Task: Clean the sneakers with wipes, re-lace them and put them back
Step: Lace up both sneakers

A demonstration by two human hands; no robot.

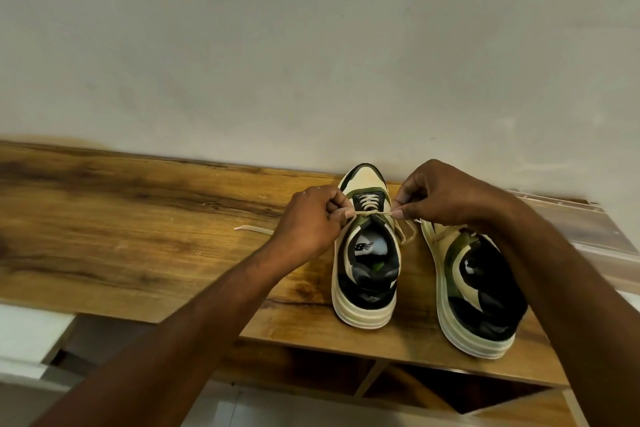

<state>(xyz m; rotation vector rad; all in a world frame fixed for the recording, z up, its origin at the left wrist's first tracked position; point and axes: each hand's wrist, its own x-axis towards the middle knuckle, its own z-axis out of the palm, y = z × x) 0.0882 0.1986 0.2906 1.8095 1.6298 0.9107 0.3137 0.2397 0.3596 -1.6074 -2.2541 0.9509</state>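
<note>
Two cream, green and black sneakers stand heel-toward-me on a wooden shelf top (pixel 138 218). The left sneaker (pixel 365 274) has its cream lace (pixel 372 212) pulled taut across the tongue. My left hand (pixel 311 222) pinches the lace's left side, and the loose lace end (pixel 252 229) trails on the wood to the left. My right hand (pixel 440 194) pinches the lace's right side, with a slack loop hanging below it. The right sneaker (pixel 478 291) stands beside, partly hidden under my right forearm.
A plain white wall (pixel 311 45) rises directly behind the shelf. Open wooden compartments (pixel 433 385) lie under the shelf's front edge. A pale ridged panel (pixel 595 232) lies at the far right. A white surface (pixel 27 333) sits at lower left.
</note>
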